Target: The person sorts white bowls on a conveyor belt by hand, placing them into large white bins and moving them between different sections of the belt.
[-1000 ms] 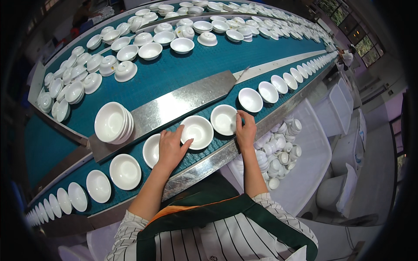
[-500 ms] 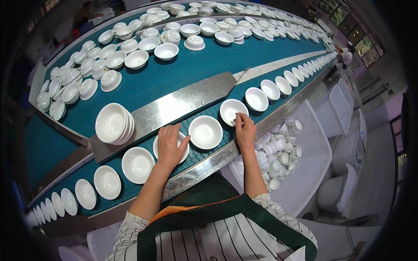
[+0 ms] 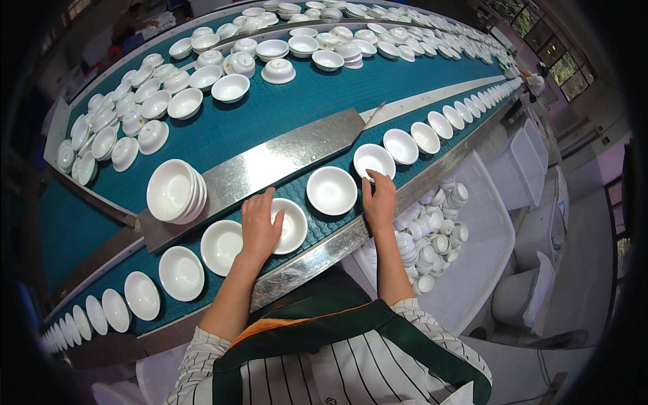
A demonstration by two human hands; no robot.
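White bowls lie in a single row along the near green belt. My left hand is over the belt, fingers spread and thumb apart, against the left side of a white bowl. Part of the bowl to its left is hidden by my wrist and hand. Between my hands a third bowl lies untouched. My right hand is bent over the belt's near edge, fingers loosely curled and apart, fingertips by the near rim of another bowl; whether they touch it I cannot tell.
A short stack of white bowls stands on the metal divider at left. Beyond it, a wide green belt carries many bowls, some upside down. Below the metal edge rail, a white bin holds small cups or bowls. People work far off.
The near row of bowls has shifted right and away, while the bowls on the far belt have moved left. Both hands stay in nearly the same place; my right fingers have loosened slightly.
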